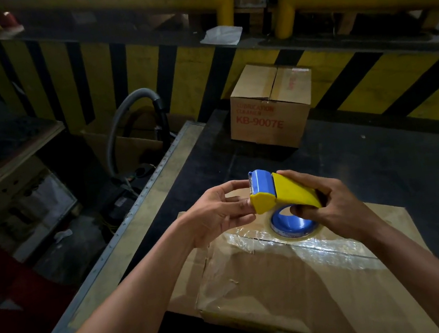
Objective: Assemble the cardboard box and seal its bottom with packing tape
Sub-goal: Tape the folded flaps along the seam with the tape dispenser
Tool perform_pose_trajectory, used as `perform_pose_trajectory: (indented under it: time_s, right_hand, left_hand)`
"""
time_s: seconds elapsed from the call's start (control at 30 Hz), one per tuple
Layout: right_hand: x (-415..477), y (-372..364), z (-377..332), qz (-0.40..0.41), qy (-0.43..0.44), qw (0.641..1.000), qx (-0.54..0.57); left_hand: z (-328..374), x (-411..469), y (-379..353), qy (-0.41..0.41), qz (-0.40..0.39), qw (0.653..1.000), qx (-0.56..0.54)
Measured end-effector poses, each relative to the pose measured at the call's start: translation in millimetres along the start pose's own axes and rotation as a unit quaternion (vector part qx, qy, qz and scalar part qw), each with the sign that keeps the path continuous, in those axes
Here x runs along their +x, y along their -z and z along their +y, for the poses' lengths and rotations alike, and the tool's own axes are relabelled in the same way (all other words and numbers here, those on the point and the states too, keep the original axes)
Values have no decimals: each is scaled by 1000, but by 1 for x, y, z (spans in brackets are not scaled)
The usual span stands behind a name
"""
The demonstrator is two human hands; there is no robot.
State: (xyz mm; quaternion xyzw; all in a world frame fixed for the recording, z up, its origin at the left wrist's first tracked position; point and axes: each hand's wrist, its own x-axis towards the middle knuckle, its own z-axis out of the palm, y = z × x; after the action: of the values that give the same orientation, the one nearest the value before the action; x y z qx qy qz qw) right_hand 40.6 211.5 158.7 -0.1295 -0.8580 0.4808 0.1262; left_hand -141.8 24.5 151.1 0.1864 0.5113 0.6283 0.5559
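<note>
Right grip (330,200): closed round the yellow rear of the tape dispenser (282,191), fingers curled under it. Left grip (220,212): pinching the dispenser's front end, thumb beside the blue toothed head. The tape roll (290,224), with its blue core, hangs beneath, just above the cardboard box (303,282).

The box lies on the dark desk (384,163) directly below both hands. Its upward face carries wrinkled clear tape along the seam.

Handling, as judged: the dispenser is light, rigid plastic, best held by the yellow rear and kept clear of the teeth. The box is light but soft-walled and creased; steady it at an edge, since a flap would give.

Not established: whether a free tape end is drawn out, and whether the seam is fully closed. The box's near corner is cut off. A second, printed box (269,106) stands well apart at the desk's far end.
</note>
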Motion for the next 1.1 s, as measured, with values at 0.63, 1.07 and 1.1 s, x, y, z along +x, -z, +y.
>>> perform_pose_trajectory:
  time_s: [0.63, 1.07, 1.1]
  right_hand:
    - [-11, -2, 4, -59, 20, 997, -37]
    - [-15, -1, -7, -78, 6, 997, -6]
    - [-16, -1, -8, -72, 7, 997, 5]
  left_hand:
    - [-2, -5, 8, 39, -62, 994, 86]
    - [9, -8, 18, 53, -87, 992, 71]
    - [8, -7, 18, 52, -89, 993, 51]
